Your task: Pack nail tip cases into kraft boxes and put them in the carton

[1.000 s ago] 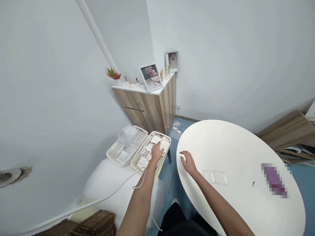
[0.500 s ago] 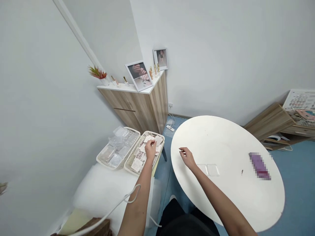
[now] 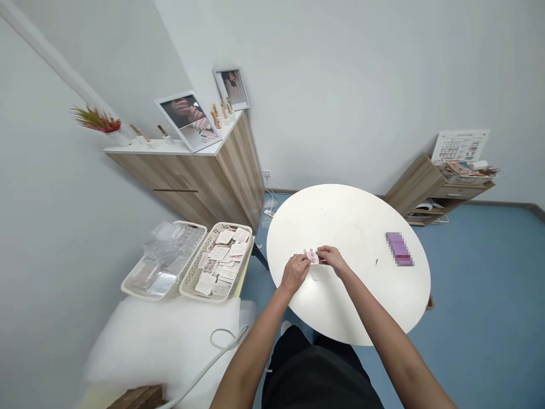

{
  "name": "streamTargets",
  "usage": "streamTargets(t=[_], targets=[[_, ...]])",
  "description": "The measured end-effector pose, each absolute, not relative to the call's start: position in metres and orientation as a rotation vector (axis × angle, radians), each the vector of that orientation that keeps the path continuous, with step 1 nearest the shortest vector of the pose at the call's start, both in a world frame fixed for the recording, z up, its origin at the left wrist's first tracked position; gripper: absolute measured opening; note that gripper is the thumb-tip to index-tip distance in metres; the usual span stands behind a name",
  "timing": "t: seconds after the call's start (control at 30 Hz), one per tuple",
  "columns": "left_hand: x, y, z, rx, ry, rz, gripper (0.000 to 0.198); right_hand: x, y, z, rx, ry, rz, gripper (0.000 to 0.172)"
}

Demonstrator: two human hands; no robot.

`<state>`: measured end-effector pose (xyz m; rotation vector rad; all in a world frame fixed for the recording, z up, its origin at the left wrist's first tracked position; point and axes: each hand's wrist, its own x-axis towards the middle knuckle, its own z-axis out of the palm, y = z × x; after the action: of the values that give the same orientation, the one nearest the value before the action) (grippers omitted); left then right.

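Both my hands meet over the near left part of the round white table point(image 3: 361, 227). My left hand point(image 3: 293, 272) and my right hand point(image 3: 332, 258) pinch a small pale card with pink bits point(image 3: 311, 255) between them, just above the tabletop. Under the hands a clear plastic case point(image 3: 318, 274) lies on the table, partly hidden. To the left, a cream basket point(image 3: 193, 275) holds several similar small cards point(image 3: 223, 258).
A second basket point(image 3: 164, 258) with clear plastic cases stands beside the first, both on a white padded surface point(image 3: 162, 335). A purple blurred object point(image 3: 399, 249) lies on the table's right. A wooden cabinet point(image 3: 204, 176) with framed pictures stands behind; low shelves point(image 3: 426, 187) stand at right.
My left hand left the card basket and came over to the table with a small card. My right hand moved in to meet it. The view swung to the right.
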<state>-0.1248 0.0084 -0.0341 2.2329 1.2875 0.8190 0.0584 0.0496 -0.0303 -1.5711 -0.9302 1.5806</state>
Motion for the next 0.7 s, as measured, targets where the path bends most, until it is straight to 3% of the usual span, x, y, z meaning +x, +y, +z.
streamTargets(t=[0.2,0.43,0.7], targets=[[-0.096,-0.017,-0.07,2.166,1.388,0.672,0.026,0.099,0.029,-0.078,-1.789,-1.108,1.338,0.007],[-0.09,-0.04,-0.114,1.981,1.509,0.281,0.053,0.094,0.015,-0.116,-1.98,-1.369,1.087,0.023],[-0.08,-0.042,-0.121,1.889,1.483,0.09,0.065,0.086,0.018,-0.133,-1.998,-1.536,0.904,0.024]])
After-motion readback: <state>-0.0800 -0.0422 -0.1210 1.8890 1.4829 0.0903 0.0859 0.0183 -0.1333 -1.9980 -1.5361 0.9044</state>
